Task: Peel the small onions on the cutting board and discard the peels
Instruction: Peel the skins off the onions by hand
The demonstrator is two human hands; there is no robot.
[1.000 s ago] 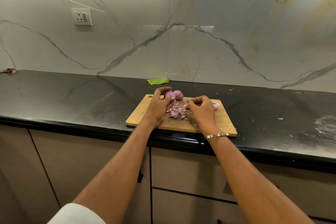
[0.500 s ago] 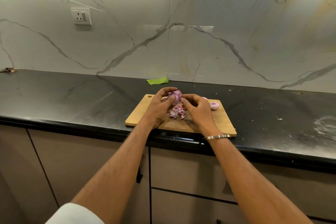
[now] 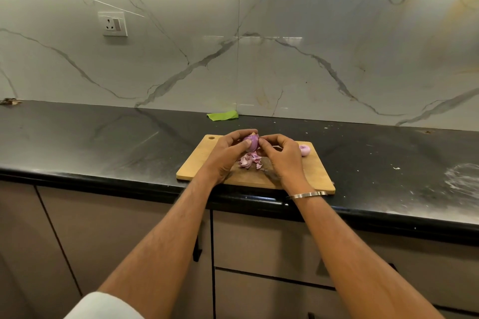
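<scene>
- Onion (image 3: 252,143), small and purple, sits mid-frame just above the cutting board (image 3: 315,176), held between both hands.
- Left hand (image 3: 226,155) has its grip clamped on the onion.
- Right hand (image 3: 282,156) pinches the onion's right side with its fingertips.
- Peels (image 3: 249,160) lie piled on the board below the onion.
- Another onion (image 3: 304,150) rests on the board right of the hands.
- Board lies on the black table (image 3: 103,142).

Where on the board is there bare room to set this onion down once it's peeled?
The left strip of the cutting board, between its hanging hole and the left hand, is bare. So is the near right corner, below the onion on the board. The middle is crowded: the peel pile lies under the held onion, beside the right hand.
</scene>
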